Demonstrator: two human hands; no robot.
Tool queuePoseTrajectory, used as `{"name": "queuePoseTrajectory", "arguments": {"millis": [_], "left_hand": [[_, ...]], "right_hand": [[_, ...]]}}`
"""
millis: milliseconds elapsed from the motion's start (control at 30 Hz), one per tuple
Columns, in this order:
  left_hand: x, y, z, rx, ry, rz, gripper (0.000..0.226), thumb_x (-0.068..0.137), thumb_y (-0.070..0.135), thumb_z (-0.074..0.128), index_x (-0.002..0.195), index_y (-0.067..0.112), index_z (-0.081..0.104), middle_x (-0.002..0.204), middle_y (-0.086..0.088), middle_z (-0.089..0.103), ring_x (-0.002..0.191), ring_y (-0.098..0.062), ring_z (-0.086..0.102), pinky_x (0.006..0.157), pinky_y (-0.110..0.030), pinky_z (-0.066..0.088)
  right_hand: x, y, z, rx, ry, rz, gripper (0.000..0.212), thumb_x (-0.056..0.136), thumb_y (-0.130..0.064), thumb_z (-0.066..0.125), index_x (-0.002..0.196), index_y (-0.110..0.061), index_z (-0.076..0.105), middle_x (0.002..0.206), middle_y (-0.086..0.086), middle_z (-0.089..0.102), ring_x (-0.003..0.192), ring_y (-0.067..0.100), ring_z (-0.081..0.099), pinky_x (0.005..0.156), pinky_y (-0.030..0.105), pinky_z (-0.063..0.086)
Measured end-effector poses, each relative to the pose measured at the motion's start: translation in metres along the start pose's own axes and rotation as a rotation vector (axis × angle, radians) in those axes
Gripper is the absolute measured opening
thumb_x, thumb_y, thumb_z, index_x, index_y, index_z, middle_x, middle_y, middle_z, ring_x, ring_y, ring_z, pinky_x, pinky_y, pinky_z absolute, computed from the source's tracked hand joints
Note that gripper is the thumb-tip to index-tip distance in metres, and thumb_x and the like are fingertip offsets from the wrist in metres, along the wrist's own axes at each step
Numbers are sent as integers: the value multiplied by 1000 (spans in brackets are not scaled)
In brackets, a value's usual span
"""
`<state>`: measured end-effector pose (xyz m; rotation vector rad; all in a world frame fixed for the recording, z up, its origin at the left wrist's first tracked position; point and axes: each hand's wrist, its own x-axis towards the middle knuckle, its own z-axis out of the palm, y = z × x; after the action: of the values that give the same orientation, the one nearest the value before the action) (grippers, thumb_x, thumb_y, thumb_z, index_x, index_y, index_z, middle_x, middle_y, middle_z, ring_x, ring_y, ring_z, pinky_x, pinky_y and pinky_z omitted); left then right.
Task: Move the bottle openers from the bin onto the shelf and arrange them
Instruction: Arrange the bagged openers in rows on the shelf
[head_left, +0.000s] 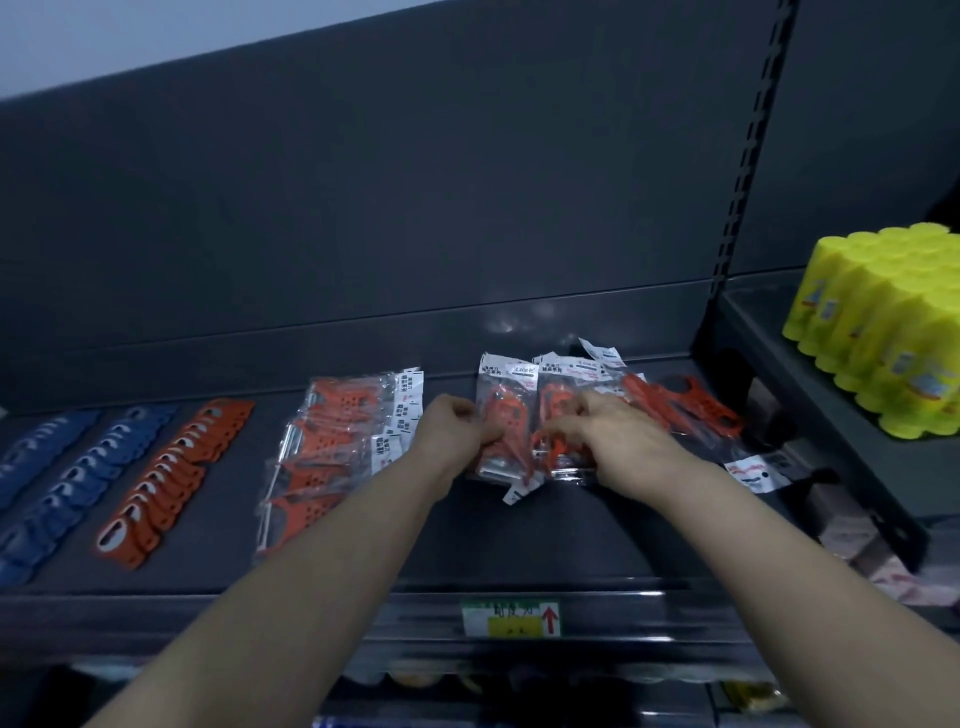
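On the dark shelf (519, 540) lie orange bottle openers in clear packets. My left hand (454, 431) grips the left side of a packet (506, 410) in the middle pile. The neighbouring packet (558, 400) is under the curled fingers of my right hand (618, 431). More orange openers (685, 405) lie loose to the right of that hand. A tidy stack of packets (332, 457) sits to the left. No bin is in view.
At the far left lie rows of unpacked orange openers (166, 473) and blue openers (57, 483). Yellow wrapped cylinders (888, 332) fill a neighbouring shelf at the right. A green price label (511, 618) is on the shelf's front edge.
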<state>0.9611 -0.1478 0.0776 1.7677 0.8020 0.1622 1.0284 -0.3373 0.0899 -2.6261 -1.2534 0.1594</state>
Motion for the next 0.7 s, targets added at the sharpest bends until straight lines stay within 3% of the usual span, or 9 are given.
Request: {"name": "queuePoseTrajectory", "arguments": {"millis": [133,200,267,333,433,533,633,700], "left_hand": [[-1,4,-9,60,59,138,35,86,12,71,116,10,56,106,-4,63,91,-19,66,81,-34,57],[-1,5,-23,90,36,165,32,85,11,71,114,12,57,105,-4,66,92,-19,66,84,-37,57],[-4,5,-41,93,-6,161,34,82,6,74,112,13,59,104,-5,68,92,-20,68,83,-37,58],[-8,5,-61,88,-20,148,33,78,4,76,107,13,63,101,-5,70,91,-20,68,83,-34,58],[-12,3,-93,99,-9,151,14,80,5,74,92,11,68,92,-12,72,81,-25,69,77,-37,59],[-13,-5,-123,50,-30,116,11,84,8,71,92,4,65,89,-18,72,68,-24,70,58,-32,58],[-13,-15,-149,99,-59,108,15,84,13,73,86,8,59,83,-15,73,61,-21,68,49,-26,52],[-17,-20,-161,149,-97,109,19,79,12,77,84,7,60,76,-9,72,57,-16,69,47,-25,51]], "right_hand": [[9,-10,-7,-291,-87,-126,66,85,-7,54,138,-45,40,152,-2,17,139,23,16,106,42,22],[15,-14,-11,-350,-75,-148,51,90,-15,51,132,-42,45,154,-3,19,144,22,9,110,46,16],[22,-19,-15,-386,-20,-136,41,89,-21,53,126,-38,51,144,-6,37,144,19,16,114,47,12],[26,-27,-23,-382,7,-99,29,83,-25,61,109,-35,57,123,-8,56,131,16,40,114,43,17],[28,-47,-32,-274,52,-45,16,78,-31,65,89,-32,53,98,-10,67,103,18,59,86,28,31],[34,-64,-31,-220,124,-21,21,80,-32,67,99,-32,58,101,-11,67,99,17,61,73,28,34],[38,-87,-27,-110,135,-33,23,80,-39,69,100,-31,59,105,-11,64,104,16,57,75,29,38],[40,-107,-19,-129,147,-145,27,76,-47,71,96,-31,62,122,-11,55,118,14,47,86,31,37]]}}
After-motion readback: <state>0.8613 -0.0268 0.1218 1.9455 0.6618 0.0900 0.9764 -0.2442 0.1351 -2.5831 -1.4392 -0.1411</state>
